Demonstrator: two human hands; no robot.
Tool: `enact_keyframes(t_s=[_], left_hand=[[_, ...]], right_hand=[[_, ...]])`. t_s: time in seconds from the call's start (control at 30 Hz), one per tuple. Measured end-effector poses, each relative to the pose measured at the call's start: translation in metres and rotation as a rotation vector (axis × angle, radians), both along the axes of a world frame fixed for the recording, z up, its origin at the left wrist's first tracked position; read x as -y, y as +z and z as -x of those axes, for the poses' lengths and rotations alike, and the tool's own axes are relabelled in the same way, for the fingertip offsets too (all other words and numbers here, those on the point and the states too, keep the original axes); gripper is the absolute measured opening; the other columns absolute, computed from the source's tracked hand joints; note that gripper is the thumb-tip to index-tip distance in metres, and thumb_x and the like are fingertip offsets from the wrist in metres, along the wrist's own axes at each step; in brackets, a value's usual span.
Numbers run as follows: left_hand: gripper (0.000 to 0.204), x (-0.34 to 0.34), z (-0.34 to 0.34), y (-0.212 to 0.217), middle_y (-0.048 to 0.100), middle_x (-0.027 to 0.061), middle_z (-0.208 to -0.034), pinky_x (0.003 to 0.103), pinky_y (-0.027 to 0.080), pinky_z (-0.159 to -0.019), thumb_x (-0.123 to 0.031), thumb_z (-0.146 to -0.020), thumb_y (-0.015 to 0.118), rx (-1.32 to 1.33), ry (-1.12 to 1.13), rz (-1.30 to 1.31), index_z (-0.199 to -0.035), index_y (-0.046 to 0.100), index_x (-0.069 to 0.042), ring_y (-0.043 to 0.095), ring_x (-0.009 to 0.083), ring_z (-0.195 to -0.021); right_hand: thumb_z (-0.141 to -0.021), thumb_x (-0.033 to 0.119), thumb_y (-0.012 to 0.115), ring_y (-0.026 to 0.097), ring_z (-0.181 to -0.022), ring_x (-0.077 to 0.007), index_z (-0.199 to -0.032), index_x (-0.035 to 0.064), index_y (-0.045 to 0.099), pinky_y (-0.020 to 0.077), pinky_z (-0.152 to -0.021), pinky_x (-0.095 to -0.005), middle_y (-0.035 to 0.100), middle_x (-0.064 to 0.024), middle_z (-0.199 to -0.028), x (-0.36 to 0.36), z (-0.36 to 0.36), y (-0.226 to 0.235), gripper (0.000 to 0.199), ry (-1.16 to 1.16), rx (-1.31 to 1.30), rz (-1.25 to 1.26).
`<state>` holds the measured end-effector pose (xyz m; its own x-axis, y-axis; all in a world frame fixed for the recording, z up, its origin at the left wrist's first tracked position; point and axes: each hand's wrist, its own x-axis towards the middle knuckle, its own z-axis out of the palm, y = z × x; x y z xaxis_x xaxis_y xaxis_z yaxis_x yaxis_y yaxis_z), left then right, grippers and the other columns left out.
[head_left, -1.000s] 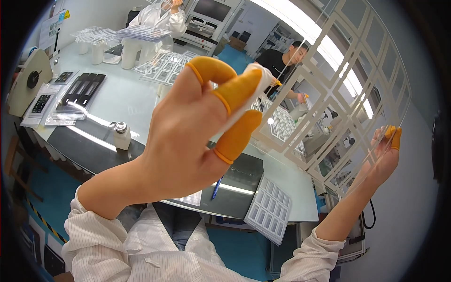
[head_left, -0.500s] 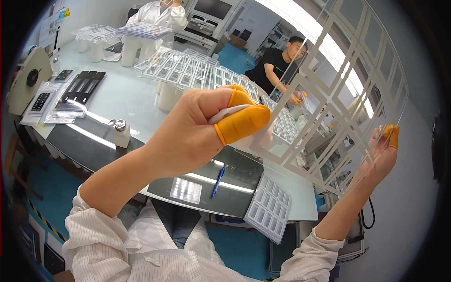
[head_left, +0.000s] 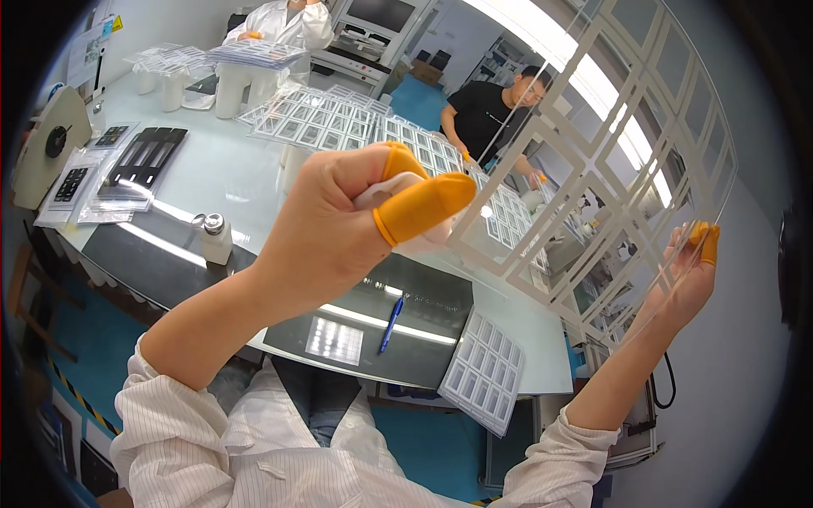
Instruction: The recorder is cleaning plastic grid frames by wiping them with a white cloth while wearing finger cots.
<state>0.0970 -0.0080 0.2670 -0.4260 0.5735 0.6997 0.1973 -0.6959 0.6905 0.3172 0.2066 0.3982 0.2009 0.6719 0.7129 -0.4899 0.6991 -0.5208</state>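
Observation:
My left hand (head_left: 330, 220) is closed in a pinch on a crumpled white wipe (head_left: 383, 193), with orange finger cots on the thumb and a finger. Raised on the right is a large clear sheet (head_left: 597, 161) printed with pale rectangular frames. My right hand (head_left: 690, 275), also in orange finger cots, grips it near its lower right edge. The wipe is close to the sheet's lower left part; whether it touches, I cannot tell. Part of the right hand shows through the sheet.
Several framed sheets (head_left: 318, 118) rest on white cups across the table. A pump bottle (head_left: 217, 240), blue pen (head_left: 391, 325) and small clear panel (head_left: 334, 340) are nearer. Stacked sheets (head_left: 483, 372) overhang the front edge. Two co-workers (head_left: 487, 114) are beyond the table.
My left hand with the wipe has shifted slightly left and up, while the sheet and my right hand stay nearly still. The co-worker in black has bent lower and moved their arms.

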Motion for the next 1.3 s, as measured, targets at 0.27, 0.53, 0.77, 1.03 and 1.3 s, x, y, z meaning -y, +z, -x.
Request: enact_keyframes(t_s=[0.27, 0.53, 0.77, 1.03, 1.3], left_hand=[[0.021, 0.004, -0.002, -0.004, 0.059, -0.0002, -0.089, 0.020, 0.043, -0.066, -0.018, -0.086, 0.064, -0.031, 0.369, -0.033, -0.097, 0.062, 0.000, 0.052, 0.0060, -0.074], [0.041, 0.001, -0.028, -0.024, 0.057, 0.0063, -0.092, 0.025, 0.043, -0.049, -0.010, -0.059, 0.076, -0.894, 0.986, -0.323, -0.099, 0.067, -0.003, 0.052, 0.0197, -0.071], [0.041, 0.005, -0.010, -0.025, 0.057, 0.0106, -0.092, 0.027, 0.047, -0.052, -0.007, -0.061, 0.075, -0.983, 1.084, -0.168, -0.101, 0.066, -0.002, 0.053, 0.0220, -0.070], [0.028, 0.015, -0.006, -0.012, 0.054, 0.0135, -0.092, 0.024, 0.043, -0.059, -0.001, -0.075, 0.069, -0.668, 0.856, -0.228, -0.101, 0.063, 0.004, 0.054, 0.0193, -0.072], [0.019, 0.008, -0.002, -0.013, 0.055, 0.0098, -0.087, 0.023, 0.041, -0.060, -0.008, -0.082, 0.067, -0.369, 0.637, -0.125, -0.095, 0.063, 0.006, 0.051, 0.0147, -0.071]], right_hand=[[-0.093, 0.020, 0.053, 0.055, -0.090, -0.0166, -0.103, -0.0050, 0.054, 0.0424, -0.095, -0.0280, 0.053, -0.0102, -0.092, -0.002, -0.006, 0.003, 0.027, -0.069, 0.034, 0.024], [-0.092, 0.018, 0.054, 0.055, -0.085, -0.0172, -0.097, -0.0052, 0.057, 0.0456, -0.090, -0.0306, 0.055, -0.0097, -0.089, -0.007, -0.014, 0.011, 0.024, 0.014, 0.091, -0.024], [-0.093, 0.023, 0.052, 0.049, -0.074, -0.0175, -0.088, 0.0012, 0.057, 0.0393, -0.077, -0.0284, 0.054, -0.0072, -0.081, -0.016, -0.013, 0.007, 0.023, 0.007, 0.055, -0.019], [-0.091, 0.018, 0.055, 0.051, -0.080, -0.0149, -0.094, -0.0041, 0.058, 0.0435, -0.083, -0.0243, 0.054, -0.0076, -0.084, -0.016, -0.016, 0.007, 0.023, 0.097, 0.059, -0.075], [-0.091, 0.019, 0.055, 0.051, -0.079, -0.0147, -0.091, -0.0022, 0.057, 0.0423, -0.082, -0.0237, 0.053, -0.0068, -0.083, -0.004, -0.010, 0.002, 0.021, 0.067, 0.048, -0.078]])
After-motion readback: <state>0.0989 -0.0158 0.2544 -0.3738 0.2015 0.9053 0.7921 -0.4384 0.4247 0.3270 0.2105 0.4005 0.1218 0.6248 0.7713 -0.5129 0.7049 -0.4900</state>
